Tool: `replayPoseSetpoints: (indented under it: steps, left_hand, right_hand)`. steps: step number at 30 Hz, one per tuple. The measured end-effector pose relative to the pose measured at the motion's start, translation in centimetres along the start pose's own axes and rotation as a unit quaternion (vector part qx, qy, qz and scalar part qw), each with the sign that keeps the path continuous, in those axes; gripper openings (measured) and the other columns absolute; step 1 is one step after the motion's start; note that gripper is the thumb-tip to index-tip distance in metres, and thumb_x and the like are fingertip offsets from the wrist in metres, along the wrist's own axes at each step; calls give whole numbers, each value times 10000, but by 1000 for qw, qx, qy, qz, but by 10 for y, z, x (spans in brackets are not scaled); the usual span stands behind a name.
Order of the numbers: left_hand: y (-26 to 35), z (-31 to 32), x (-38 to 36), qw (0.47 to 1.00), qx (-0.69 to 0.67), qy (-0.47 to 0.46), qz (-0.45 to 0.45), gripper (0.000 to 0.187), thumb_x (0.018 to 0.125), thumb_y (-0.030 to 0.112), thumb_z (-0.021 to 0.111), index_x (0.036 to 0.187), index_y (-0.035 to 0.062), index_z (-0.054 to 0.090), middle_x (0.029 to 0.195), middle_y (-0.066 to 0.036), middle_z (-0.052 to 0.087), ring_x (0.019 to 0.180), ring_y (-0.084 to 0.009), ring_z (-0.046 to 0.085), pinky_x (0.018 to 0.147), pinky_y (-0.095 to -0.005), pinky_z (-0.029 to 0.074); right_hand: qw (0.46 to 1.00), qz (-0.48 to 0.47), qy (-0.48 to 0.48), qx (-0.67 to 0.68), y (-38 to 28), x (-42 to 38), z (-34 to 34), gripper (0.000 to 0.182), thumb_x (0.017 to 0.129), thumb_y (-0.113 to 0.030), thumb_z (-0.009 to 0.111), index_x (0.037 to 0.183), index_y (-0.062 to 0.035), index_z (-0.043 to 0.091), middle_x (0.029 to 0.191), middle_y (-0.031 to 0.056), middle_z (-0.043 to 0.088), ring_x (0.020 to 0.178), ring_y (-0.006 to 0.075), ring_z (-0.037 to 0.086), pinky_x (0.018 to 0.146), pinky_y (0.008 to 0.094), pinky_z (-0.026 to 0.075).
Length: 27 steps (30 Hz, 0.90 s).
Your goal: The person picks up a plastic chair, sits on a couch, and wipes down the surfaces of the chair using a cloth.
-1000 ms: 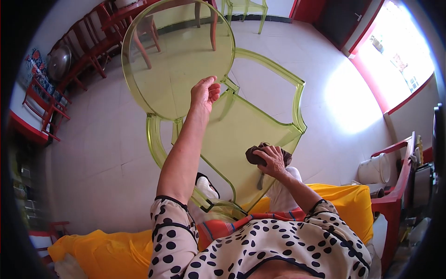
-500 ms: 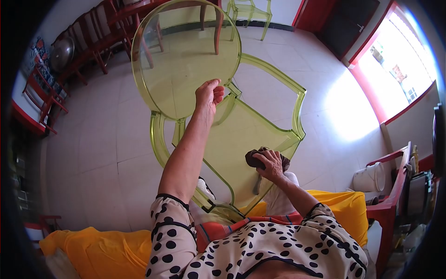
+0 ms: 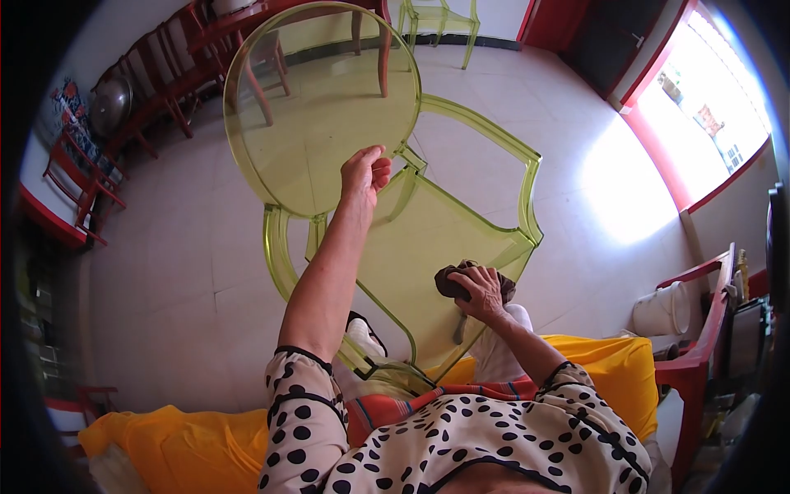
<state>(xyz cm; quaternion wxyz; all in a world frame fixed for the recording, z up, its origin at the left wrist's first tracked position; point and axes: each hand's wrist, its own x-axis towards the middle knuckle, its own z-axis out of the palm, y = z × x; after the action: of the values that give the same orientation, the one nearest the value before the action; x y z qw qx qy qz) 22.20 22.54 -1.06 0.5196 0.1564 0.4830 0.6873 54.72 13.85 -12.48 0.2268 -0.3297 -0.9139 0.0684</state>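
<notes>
A transparent yellow-green armchair (image 3: 436, 222) with an oval backrest stands tilted in front of me. My left hand (image 3: 366, 170) is closed at the lower rim of the backrest (image 3: 322, 107), gripping it; the palm side is partly hidden. My right hand (image 3: 484, 295) is wrapped around a bunched dark brown cloth (image 3: 455, 281), which rests against the seat near its right front edge. Through the clear seat, part of my leg shows. A shoe (image 3: 364, 336) is visible beside the chair's left side.
A red wooden table (image 3: 280, 15) and dark red chairs (image 3: 169, 78) line the far left wall. Another green transparent chair (image 3: 440, 18) stands at the back. At right are a bright doorway (image 3: 708, 107), a white bucket (image 3: 662, 309) and a red wooden frame (image 3: 699, 354). Yellow cloth (image 3: 189, 449) covers my seat.
The backrest has shifted slightly left and my left hand with it. My right hand and the brown cloth stay almost in place. More of the shoe shows.
</notes>
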Motion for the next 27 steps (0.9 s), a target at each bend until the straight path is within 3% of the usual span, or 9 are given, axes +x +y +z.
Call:
replayPoseSetpoints:
  steps: [19, 27]
  left_hand:
    - [-5, -9, 7, 999, 33, -7, -18, 145, 916, 186, 663, 1034, 101, 673, 745, -43, 677, 582, -112, 629, 493, -247, 520]
    - [-6, -9, 5, 999, 40, -1, -12, 115, 919, 194, 656, 997, 114, 682, 755, -29, 670, 585, -102, 609, 498, -236, 484]
  right_hand:
    - [1000, -2, 1, 27, 4, -1, -2, 606, 601, -202, 762, 1188, -225, 615, 1023, 37, 568, 1027, 255, 546, 876, 418, 378]
    - [999, 4, -14, 31, 4, -2, -3, 621, 603, -196, 770, 1203, -228, 611, 1068, 37, 583, 1046, 261, 548, 896, 427, 381]
